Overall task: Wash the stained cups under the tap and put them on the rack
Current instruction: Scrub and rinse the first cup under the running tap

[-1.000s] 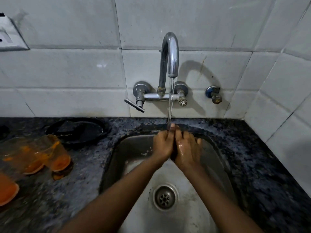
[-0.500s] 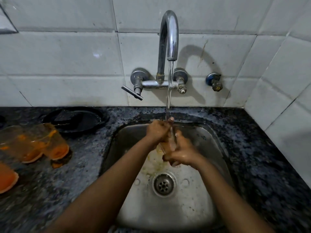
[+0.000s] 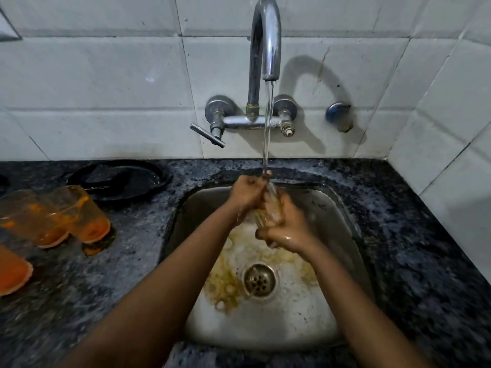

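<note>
Both hands over the sink (image 3: 342, 216), back centre, under the tap (image 3: 267, 41). Right hand (image 3: 288, 229) wrapped round a clear cup (image 3: 271, 211), tilted, mouth toward the stream (image 3: 267, 123); left hand (image 3: 245, 193) curled at the cup's upper end, fingers apparently at or in the mouth — blurred, exact contact unclear. Yellowish runoff pooled round the drain (image 3: 259, 280), so rinse judged mid-way, not finished.

Left to do: three more stained cups along the counter's (image 3: 414, 235) left edge — two (image 3: 79, 216) lying tilted and overlapping with orange residue, a small spill at their feet, a third (image 3: 12, 272) partly cut off at frame edge. Dark plate (image 3: 119, 179) at back left, near the wall. No rack in view; no clean cup seen placed anywhere. Task judged early — first cup only.

Room: sink walls close on both sides of the hands, tap lever (image 3: 208, 135) jutting left above. Counter right of the sink bare in view, wall corner beyond.
</note>
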Motion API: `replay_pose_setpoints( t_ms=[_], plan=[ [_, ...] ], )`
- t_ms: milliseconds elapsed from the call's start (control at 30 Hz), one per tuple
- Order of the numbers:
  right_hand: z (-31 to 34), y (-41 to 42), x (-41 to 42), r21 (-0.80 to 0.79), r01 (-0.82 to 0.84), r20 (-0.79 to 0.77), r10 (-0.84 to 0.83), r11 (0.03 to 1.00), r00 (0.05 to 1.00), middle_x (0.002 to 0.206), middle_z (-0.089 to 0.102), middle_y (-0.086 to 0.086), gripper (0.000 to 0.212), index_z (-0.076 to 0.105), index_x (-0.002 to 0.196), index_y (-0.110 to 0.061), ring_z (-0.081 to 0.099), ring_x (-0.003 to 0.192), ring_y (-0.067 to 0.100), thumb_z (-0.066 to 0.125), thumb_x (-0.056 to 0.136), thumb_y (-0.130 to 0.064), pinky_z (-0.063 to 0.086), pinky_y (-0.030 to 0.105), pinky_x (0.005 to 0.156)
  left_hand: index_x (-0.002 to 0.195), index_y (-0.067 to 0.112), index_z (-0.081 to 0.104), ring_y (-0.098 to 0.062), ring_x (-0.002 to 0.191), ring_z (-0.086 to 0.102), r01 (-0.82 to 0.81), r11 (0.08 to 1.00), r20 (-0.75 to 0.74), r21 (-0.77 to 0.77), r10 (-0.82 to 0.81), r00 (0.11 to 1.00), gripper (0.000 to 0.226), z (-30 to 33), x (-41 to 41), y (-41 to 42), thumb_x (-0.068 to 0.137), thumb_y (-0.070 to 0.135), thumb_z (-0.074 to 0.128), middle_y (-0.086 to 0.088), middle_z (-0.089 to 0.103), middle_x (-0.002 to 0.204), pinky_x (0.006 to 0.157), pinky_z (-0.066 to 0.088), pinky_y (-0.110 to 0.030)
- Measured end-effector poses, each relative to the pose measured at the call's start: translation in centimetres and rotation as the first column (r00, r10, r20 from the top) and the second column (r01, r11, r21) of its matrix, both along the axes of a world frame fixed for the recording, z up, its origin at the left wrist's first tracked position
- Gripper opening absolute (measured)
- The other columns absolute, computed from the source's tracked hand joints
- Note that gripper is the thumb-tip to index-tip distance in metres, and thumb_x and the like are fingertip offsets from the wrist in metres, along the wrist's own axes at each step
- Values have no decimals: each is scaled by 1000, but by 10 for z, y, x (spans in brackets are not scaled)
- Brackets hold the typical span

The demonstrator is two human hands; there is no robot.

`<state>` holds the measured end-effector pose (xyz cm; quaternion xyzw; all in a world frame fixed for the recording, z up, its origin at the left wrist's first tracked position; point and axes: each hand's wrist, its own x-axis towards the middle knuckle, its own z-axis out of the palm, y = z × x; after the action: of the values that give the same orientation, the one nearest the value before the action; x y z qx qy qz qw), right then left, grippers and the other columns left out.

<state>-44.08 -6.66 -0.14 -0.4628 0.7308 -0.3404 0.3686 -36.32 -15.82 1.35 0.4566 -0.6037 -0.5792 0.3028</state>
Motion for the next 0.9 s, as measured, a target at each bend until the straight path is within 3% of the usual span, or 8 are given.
replay_pose_setpoints(
  t_ms=[100, 200, 300, 400, 533, 733, 833, 900],
  plan=[
    [-1, -1, 9, 61, -79, -738, 98, 995, 667, 121, 48, 14, 96, 15, 138, -22, 57, 100, 36, 76, 64, -25, 48, 39, 71, 78, 5, 66, -29, 71, 62, -46, 997, 173, -61, 55, 983, 40, 3, -5, 2, 91, 39, 51, -20, 66, 78, 73, 52, -40],
    [7, -1, -1, 18, -131, -114, 132, 991, 985, 112, 58, 14, 100, 11, 144, -30, 64, 87, 34, 75, 68, -15, 55, 43, 72, 63, 9, 59, -13, 46, 51, -127, 992, -40, 15, 127, 991, 34, -3, 2, 6, 89, 32, 58, -4, 56, 53, 51, 45, -25],
    [11, 6, -16, -7, -34, 697, 29, 999, 717, 95, 68, 15, 71, 29, 137, -29, 67, 72, 30, 60, 81, 1, 55, 46, 70, 51, 13, 46, -5, 32, 42, -108, 984, -270, 144, 144, 952, 44, -7, 13, 11, 89, 33, 57, 6, 48, 37, 40, 37, -14],
    [7, 8, -11, -15, -42, 516, 44, 999, 855, 91, 67, 12, 74, 32, 134, -27, 65, 69, 27, 68, 73, -4, 54, 39, 60, 56, 14, 50, -12, 46, 46, -42, 997, -173, 66, 53, 984, 41, -3, 11, 11, 92, 35, 51, -2, 49, 52, 50, 42, -23],
    [0, 4, 3, -59, -73, -502, 34, 996, 864, 120, 55, 10, 111, 6, 143, -33, 60, 98, 32, 78, 59, -27, 51, 39, 77, 58, 16, 55, -19, 54, 51, -119, 985, -18, -121, 118, 993, 37, 4, 1, 11, 90, 35, 55, -5, 54, 57, 60, 44, -31],
    [10, 13, -13, -173, 6, 631, 106, 985, 768, 123, 57, 16, 81, 38, 125, -49, 70, 69, 21, 70, 72, 2, 58, 37, 61, 49, 18, 51, -4, 34, 44, -135, 991, -272, -2, 129, 954, 41, 10, 8, 8, 87, 30, 61, 6, 49, 37, 42, 41, -17],
    [10, 11, -10, -101, 4, 538, 51, 995, 841, 105, 65, 17, 84, 29, 137, -38, 68, 67, 23, 69, 73, -1, 56, 36, 59, 54, 15, 54, -5, 38, 46, -75, 997, -175, 0, 74, 982, 38, 8, 9, 8, 88, 33, 58, 5, 51, 45, 46, 41, -19],
    [9, 6, 0, -77, -8, -13, 7, 997, 1000, 108, 60, 11, 98, 18, 142, -35, 66, 79, 26, 76, 66, -12, 51, 33, 60, 56, 14, 56, -6, 37, 50, -27, 999, -51, -29, 25, 998, 40, 13, 5, 8, 89, 36, 56, 2, 54, 47, 45, 41, -19]
  ],
)
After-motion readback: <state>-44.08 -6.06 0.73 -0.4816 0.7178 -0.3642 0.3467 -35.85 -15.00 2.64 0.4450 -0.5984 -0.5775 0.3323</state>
